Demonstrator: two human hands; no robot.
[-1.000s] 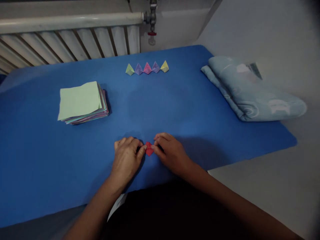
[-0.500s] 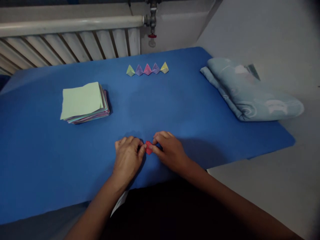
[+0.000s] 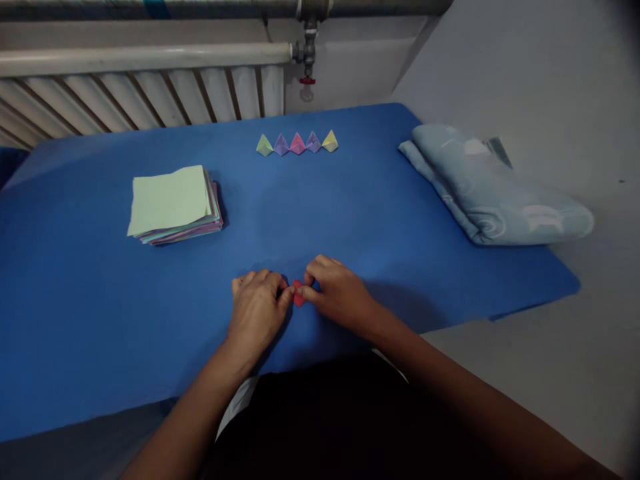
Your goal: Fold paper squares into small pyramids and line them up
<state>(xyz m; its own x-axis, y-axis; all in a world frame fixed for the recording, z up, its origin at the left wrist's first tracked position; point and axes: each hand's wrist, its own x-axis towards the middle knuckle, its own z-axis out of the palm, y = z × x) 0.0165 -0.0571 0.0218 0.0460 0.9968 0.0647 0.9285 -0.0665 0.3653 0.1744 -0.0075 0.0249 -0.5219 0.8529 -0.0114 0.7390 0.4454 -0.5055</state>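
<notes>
A small red folded paper piece [image 3: 299, 293] lies on the blue mat [image 3: 350, 213] near its front edge. My left hand [image 3: 257, 310] pinches its left side with curled fingers. My right hand [image 3: 337, 293] pinches its right side, fingers bent over it. Most of the red paper is hidden under my fingertips. At the far side of the mat stands a row of several small folded paper pyramids [image 3: 297, 143], green, purple, pink, purple and yellow. A stack of coloured square paper sheets [image 3: 173, 205], light green on top, lies to the left.
A folded light blue cloth [image 3: 493, 190] lies at the right edge of the mat, partly on the grey surface [image 3: 550, 373]. A ribbed radiator [image 3: 135, 93] and a pipe with a red valve [image 3: 307, 73] run behind the mat.
Both hands have stayed on the red paper, pressing it slightly smaller between the fingertips. The camera has tilted a little, so the scene sits lower in the frame.
</notes>
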